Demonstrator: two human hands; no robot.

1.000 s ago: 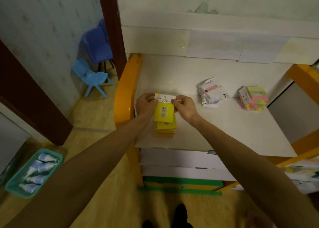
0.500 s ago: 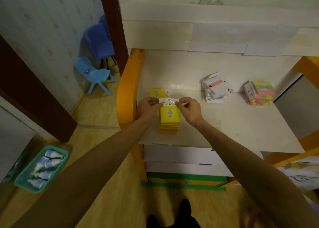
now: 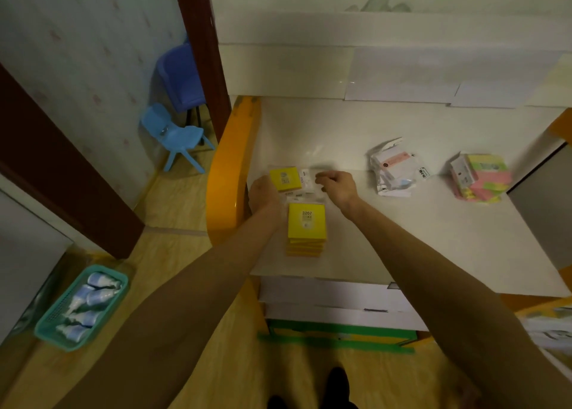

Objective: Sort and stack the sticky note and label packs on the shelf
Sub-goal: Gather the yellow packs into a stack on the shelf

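A stack of yellow sticky note packs (image 3: 306,227) lies near the front left of the white shelf top (image 3: 433,229), and neither hand touches it. Just behind the stack is a single yellow pack (image 3: 284,178), turned sideways with its white header pointing right. My left hand (image 3: 262,191) grips this pack at its left edge. My right hand (image 3: 338,186) pinches the clear wrapper at its header end with curled fingers. The view is blurred around the fingertips.
A loose pile of white label packs (image 3: 396,173) and a stack of pink and green sticky notes (image 3: 480,179) sit at the shelf's right. An orange side panel (image 3: 229,173) bounds the left. On the floor are blue chairs (image 3: 177,136) and a teal basket of bottles (image 3: 81,307).
Both hands let go of the pack they laid on the yellow stack. They moved back to the single yellow pack behind it and took hold of it.
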